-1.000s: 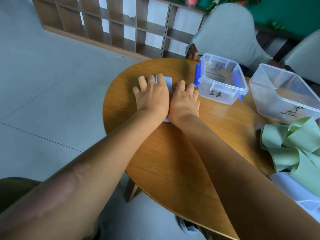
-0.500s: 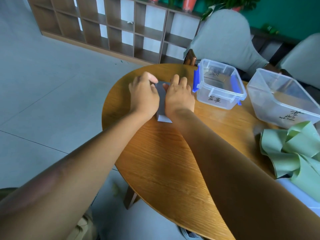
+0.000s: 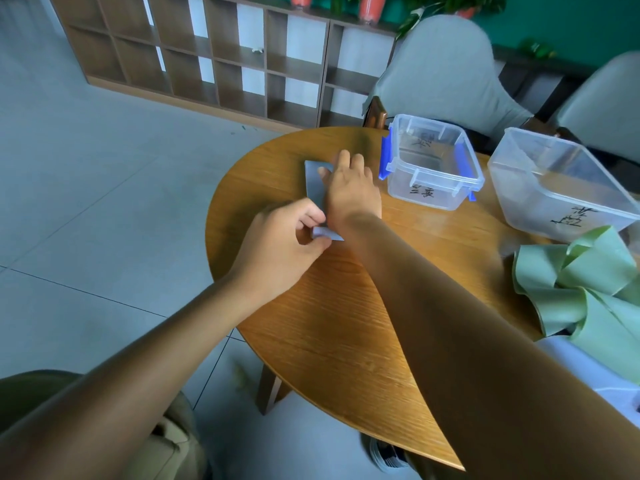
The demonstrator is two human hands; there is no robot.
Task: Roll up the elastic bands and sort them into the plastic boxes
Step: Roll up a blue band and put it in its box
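Note:
A flat pale blue-grey elastic band [image 3: 314, 181] lies on the round wooden table [image 3: 332, 323]. My right hand [image 3: 349, 188] presses flat on its far part with straight fingers. My left hand [image 3: 287, 244] pinches the band's near end [image 3: 325, 233] between thumb and fingers, lifting it slightly. A small clear plastic box with blue clips [image 3: 429, 161] stands just right of my right hand. A larger clear plastic box [image 3: 561, 185] stands further right. Both boxes carry handwritten labels and look empty.
A heap of light green elastic bands [image 3: 588, 289] lies at the table's right edge, over something white. Two grey chairs [image 3: 446, 71] stand behind the boxes. A wooden shelf unit [image 3: 207, 53] lines the far wall. The grey tiled floor lies to the left.
My left hand has drawn back from the band's far part to its near end and now pinches it. My right hand has stayed pressing on the band.

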